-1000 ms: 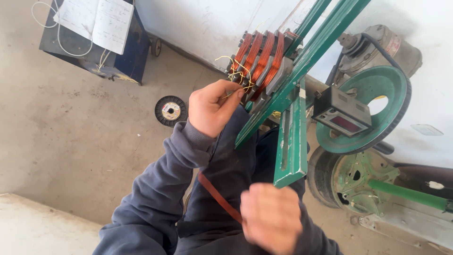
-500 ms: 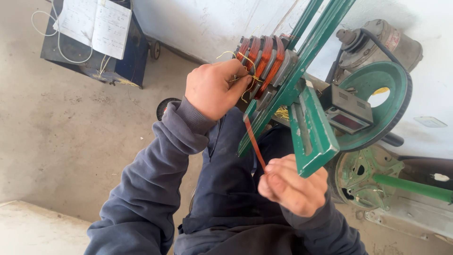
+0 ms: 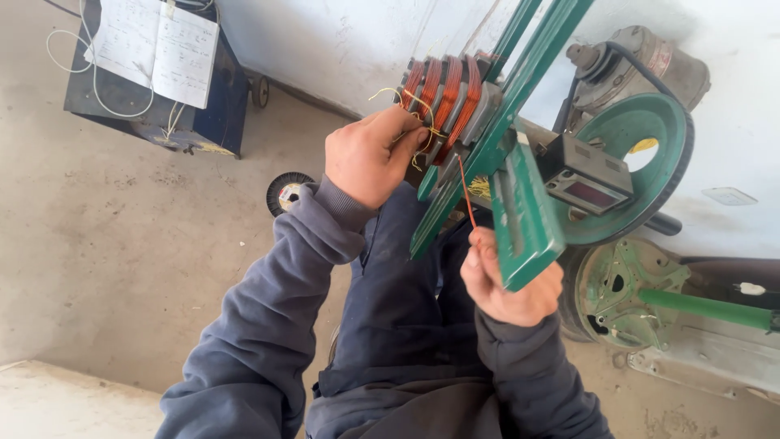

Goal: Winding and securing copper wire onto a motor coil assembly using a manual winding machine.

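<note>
Left hand [image 3: 370, 158] grips copper coils [image 3: 443, 102] — right hand [image 3: 508, 280] pinches copper wire [image 3: 465, 191].

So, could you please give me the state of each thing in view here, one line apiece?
left hand: gripping the copper coils, fingers closed
copper coils: wound in separate grooves on the green frame
right hand: pinching a copper strand
copper strand: stretched from coils to hand
green wheel: belt fitted
counter box: display unreadable

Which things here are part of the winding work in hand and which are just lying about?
In use: left hand, right hand, copper wire coils, green metal winding frame, thin copper strand.
Lying about: dark blue box with papers, small round wheel on the floor.
</note>
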